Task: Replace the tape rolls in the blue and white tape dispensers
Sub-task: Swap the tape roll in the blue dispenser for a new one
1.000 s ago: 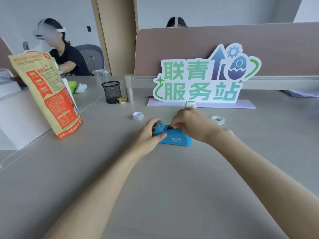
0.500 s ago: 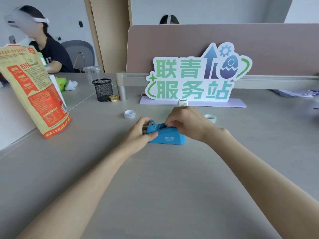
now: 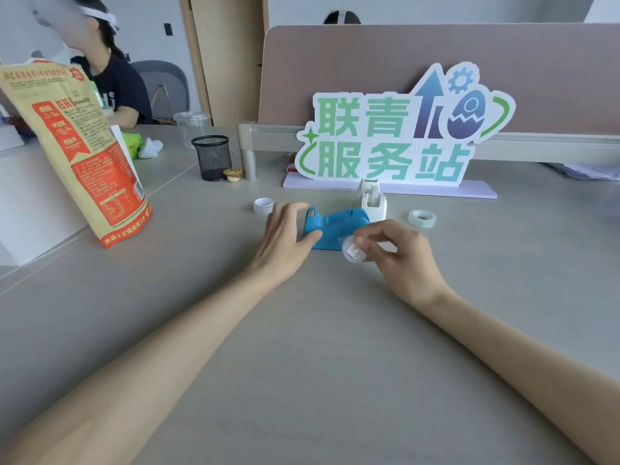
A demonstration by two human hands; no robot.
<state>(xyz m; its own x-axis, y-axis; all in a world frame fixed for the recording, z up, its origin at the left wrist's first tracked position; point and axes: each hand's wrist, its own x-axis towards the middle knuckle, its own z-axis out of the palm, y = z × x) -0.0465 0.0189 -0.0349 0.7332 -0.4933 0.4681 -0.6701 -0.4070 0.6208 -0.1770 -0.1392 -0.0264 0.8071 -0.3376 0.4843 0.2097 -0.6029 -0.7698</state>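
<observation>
Head view shows the right grip (image 3: 385,250) pinching a light, stiff spent tape core (image 3: 352,251) by its rim, while the left grip (image 3: 285,236), fingers loose, steadies the weighty blue dispenser (image 3: 335,226) beside it.

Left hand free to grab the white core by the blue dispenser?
Probably yes. The left hand rests on the blue dispenser, holding nothing; the white core lies just beyond its fingers, nothing between them.

I'm looking at an office: a long grey shared desk (image 3: 302,347) with a brown partition screen (image 3: 436,62) along its far edge, a mesh pen holder (image 3: 212,157), a service-station sign (image 3: 396,129), and another seated person (image 3: 110,78) far left.
</observation>
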